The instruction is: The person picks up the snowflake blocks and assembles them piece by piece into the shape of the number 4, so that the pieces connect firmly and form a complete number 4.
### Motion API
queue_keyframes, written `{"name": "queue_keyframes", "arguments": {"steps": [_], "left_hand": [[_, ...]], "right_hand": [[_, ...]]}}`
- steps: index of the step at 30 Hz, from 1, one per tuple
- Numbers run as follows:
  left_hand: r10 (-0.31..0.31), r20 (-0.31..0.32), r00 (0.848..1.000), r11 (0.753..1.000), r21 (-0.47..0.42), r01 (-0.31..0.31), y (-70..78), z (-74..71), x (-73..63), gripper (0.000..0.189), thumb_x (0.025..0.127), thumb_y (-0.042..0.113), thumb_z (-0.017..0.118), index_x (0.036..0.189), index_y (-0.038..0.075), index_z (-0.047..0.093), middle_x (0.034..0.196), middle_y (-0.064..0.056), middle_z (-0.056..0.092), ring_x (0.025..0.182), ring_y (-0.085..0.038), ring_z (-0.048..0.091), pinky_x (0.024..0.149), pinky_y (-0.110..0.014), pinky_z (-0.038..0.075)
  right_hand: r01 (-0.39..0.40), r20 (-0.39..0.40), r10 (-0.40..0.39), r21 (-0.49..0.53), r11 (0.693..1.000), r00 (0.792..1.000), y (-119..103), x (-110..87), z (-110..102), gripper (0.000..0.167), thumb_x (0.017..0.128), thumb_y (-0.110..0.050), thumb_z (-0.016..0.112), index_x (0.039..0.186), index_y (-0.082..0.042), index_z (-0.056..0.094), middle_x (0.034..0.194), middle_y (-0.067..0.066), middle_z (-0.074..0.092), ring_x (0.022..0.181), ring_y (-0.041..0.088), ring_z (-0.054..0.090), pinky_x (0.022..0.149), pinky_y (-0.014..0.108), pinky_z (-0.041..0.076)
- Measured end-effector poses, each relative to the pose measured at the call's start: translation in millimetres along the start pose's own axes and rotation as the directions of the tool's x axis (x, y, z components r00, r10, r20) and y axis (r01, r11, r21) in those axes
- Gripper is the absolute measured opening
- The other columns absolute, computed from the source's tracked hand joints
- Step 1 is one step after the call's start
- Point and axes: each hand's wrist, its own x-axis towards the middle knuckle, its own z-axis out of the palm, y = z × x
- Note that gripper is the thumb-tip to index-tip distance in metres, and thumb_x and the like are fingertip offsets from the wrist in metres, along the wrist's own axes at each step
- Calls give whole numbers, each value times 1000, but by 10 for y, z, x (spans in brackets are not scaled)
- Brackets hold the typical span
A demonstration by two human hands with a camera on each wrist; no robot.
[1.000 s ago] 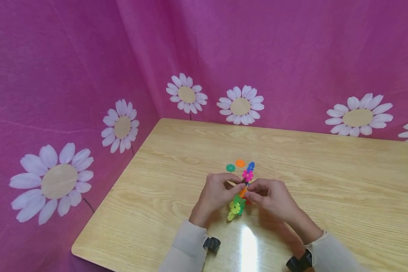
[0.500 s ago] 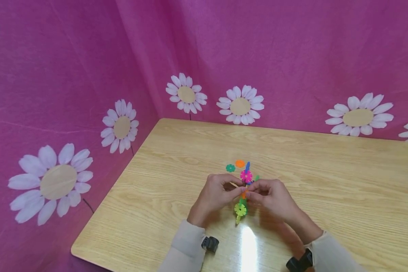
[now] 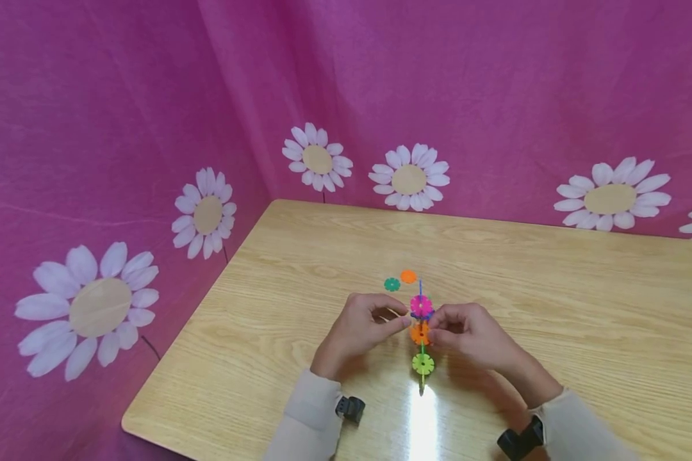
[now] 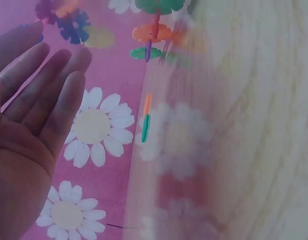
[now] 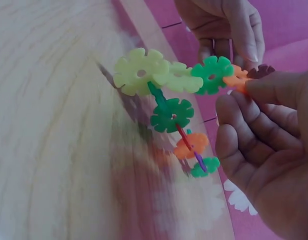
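Observation:
A chain of plastic interlocking flower discs lies between the two hands, in line with the viewer. From the far end, the head view shows a pink disc (image 3: pixel 421 305), an orange disc (image 3: pixel 420 333) and a yellow-green disc (image 3: pixel 423 364). My right hand (image 3: pixel 475 336) pinches the orange disc between thumb and finger. Just left of the chain, my left hand (image 3: pixel 366 326) has its thumb and index tips apart. Its other fingers (image 4: pixel 59 107) are loosely bent in the left wrist view. Hanging lower, a green disc (image 5: pixel 172 115) belongs to a side branch of the chain.
A loose teal-green disc (image 3: pixel 392 284) and a loose orange disc (image 3: pixel 408 276) lie on the wooden table (image 3: pixel 254 346) beyond the left hand. A pink flowered cloth (image 3: pixel 473 96) hangs behind and to the left of the table.
The chain has turned from a slant to a straight line toward the viewer, its near end moving right. The left fingertips have come slightly away from it. The loose discs stay put.

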Motion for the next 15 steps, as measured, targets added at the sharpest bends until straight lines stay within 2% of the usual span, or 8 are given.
{"name": "queue_keyframes", "arguments": {"steps": [3, 7, 10, 15], "left_hand": [[-1, 8, 1000, 1000, 9, 1, -29, -9, -5, 18, 89, 16, 77, 104, 5, 77, 100, 0, 73, 89, -6, 68, 73, -24, 55], [1, 17, 1000, 999, 36, -2, -43, -24, -3, 20, 89, 15, 78, 107, 6, 76, 106, -3, 73, 99, -18, 67, 77, -25, 54], [10, 22, 1000, 998, 62, -12, -34, -39, 6, 21, 88, 16, 79, 108, 10, 76, 108, 1, 71, 104, -23, 65, 81, -25, 53], [18, 61, 998, 997, 80, -23, -24, -70, 8, 22, 89, 17, 78, 110, 15, 75, 111, 11, 68, 109, -20, 63, 89, -29, 51]], "right_hand": [[20, 32, -19, -12, 1000, 999, 19, -2, -32, 5, 92, -4, 68, 89, -7, 70, 77, 4, 67, 70, 16, 61, 64, 29, 52], [46, 76, -46, -6, 999, 996, 19, 0, -72, 6, 92, -3, 68, 90, -7, 70, 79, 6, 68, 71, 17, 62, 66, 29, 52], [79, 114, -80, 13, 997, 990, 9, 8, -104, 7, 93, -1, 66, 91, -6, 70, 81, 8, 69, 73, 17, 62, 67, 29, 53], [117, 192, -118, 17, 993, 974, 15, 35, -157, 9, 96, 0, 63, 94, -6, 69, 83, 13, 68, 74, 14, 61, 68, 28, 52]]}}
